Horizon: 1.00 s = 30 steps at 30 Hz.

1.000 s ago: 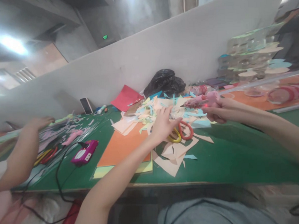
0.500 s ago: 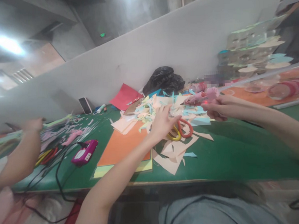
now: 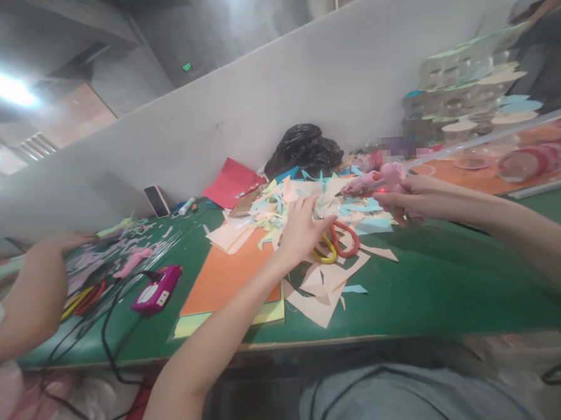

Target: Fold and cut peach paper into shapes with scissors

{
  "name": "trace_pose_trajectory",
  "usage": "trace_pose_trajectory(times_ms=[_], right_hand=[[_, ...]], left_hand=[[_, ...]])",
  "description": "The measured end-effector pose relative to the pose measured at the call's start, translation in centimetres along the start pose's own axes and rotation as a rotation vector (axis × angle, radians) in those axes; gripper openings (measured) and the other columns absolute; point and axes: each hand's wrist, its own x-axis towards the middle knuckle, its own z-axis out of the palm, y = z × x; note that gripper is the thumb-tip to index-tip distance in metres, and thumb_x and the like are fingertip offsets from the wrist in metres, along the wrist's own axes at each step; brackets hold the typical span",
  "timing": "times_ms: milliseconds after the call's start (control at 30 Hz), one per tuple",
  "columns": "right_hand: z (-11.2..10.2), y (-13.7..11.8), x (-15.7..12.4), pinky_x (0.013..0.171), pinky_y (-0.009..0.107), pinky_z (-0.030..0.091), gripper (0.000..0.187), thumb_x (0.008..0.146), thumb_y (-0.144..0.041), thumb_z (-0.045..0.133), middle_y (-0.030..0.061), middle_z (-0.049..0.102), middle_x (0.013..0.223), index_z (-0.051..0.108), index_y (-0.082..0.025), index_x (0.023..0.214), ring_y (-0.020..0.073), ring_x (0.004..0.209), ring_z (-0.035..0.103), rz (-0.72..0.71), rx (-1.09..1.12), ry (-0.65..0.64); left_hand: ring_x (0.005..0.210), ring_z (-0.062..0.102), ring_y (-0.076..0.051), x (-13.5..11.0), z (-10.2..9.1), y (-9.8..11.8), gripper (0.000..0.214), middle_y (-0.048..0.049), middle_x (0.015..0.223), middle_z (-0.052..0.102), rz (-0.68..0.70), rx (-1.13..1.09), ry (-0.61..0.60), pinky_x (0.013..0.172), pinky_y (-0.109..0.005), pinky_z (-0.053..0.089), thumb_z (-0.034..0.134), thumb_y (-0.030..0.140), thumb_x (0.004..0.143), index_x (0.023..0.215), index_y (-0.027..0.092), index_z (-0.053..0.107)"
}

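Glue gun: a pink hot-glue gun (image 3: 377,180) is held up over the scraps, its thin nozzle pointing left, a tiny red light showing on its body.
Right hand: the right hand (image 3: 399,197) is closed around the gun's grip.
Left hand: the left hand (image 3: 303,232) is open, fingers spread, resting on the scraps.
Paper: a loose pile of peach, pale blue and yellow paper scraps (image 3: 299,209) lies on a green work table (image 3: 430,290), partly over an orange card sheet (image 3: 230,275).
Scissors: yellow-and-red-handled scissors (image 3: 335,246) lie just below the left hand.
Table's far side: a crumpled black plastic bag (image 3: 303,151) and a red paper sheet (image 3: 229,182) sit against a white partition (image 3: 265,104).
Neighbour: a co-worker's hand (image 3: 63,241) reaches over paper strips, near a magenta box (image 3: 156,290).
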Motion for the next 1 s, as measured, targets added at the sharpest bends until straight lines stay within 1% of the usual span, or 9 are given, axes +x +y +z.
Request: trace_pose_trajectory(times_ms=[267,400,567,700,833,1000], right_hand=[[0.02,0.09,0.05,0.064,0.032,0.043,0.076,0.080,-0.088,0.037,0.0063,0.063,0.059,0.058,-0.018,0.057,0.0149,0.053,0.055,-0.002,-0.020,0.013],[0.07,0.08,-0.02,0.062,0.032,0.043,0.073,0.083,-0.084,0.039,0.0054,0.061,0.056,0.056,-0.018,0.055,0.0138,0.051,0.053,-0.013,-0.017,0.022],[0.19,0.67,0.38,0.058,0.031,0.043,0.076,0.081,-0.088,0.037,0.0054,0.060,0.055,0.056,-0.018,0.057,0.0148,0.051,0.055,-0.027,-0.016,0.015],[0.21,0.99,0.56,0.057,0.029,0.043,0.076,0.082,-0.087,0.037,0.0056,0.060,0.055,0.056,-0.018,0.057,0.0139,0.050,0.055,-0.039,-0.016,0.014],[0.13,0.89,0.45,0.057,0.029,0.043,0.075,0.082,-0.087,0.036,0.0053,0.061,0.056,0.054,-0.018,0.058,0.0140,0.051,0.055,-0.046,-0.020,0.016],[0.03,0.38,0.20,0.060,0.031,0.042,0.075,0.082,-0.086,0.035,0.0058,0.059,0.052,0.052,-0.019,0.054,0.0158,0.051,0.055,-0.041,-0.061,0.017]], left_hand=[[0.122,0.049,-0.025,0.12,0.13,-0.28,0.043,-0.0082,0.122,0.057,0.013,0.009,0.006,0.105,-0.039,0.041,0.063,0.043,0.091,0.128,0.023,0.053],[0.122,0.049,-0.025,0.10,0.09,-0.28,0.045,-0.0087,0.121,0.057,0.012,0.003,-0.003,0.104,-0.039,0.041,0.063,0.043,0.091,0.129,0.022,0.053],[0.123,0.049,-0.025,0.08,0.11,-0.22,0.044,-0.0082,0.123,0.056,0.005,-0.008,-0.001,0.106,-0.039,0.041,0.064,0.043,0.091,0.128,0.023,0.053],[0.125,0.048,-0.024,0.10,0.09,-0.15,0.044,-0.0090,0.126,0.056,0.002,-0.012,-0.005,0.108,-0.039,0.040,0.064,0.041,0.091,0.128,0.022,0.053],[0.125,0.049,-0.024,0.10,0.12,-0.21,0.044,-0.0090,0.127,0.056,0.012,-0.010,-0.002,0.107,-0.038,0.040,0.063,0.042,0.091,0.129,0.023,0.053],[0.125,0.049,-0.024,-0.01,0.22,-0.29,0.043,-0.0083,0.126,0.057,0.007,-0.007,0.004,0.105,-0.038,0.041,0.062,0.043,0.091,0.129,0.025,0.052]])
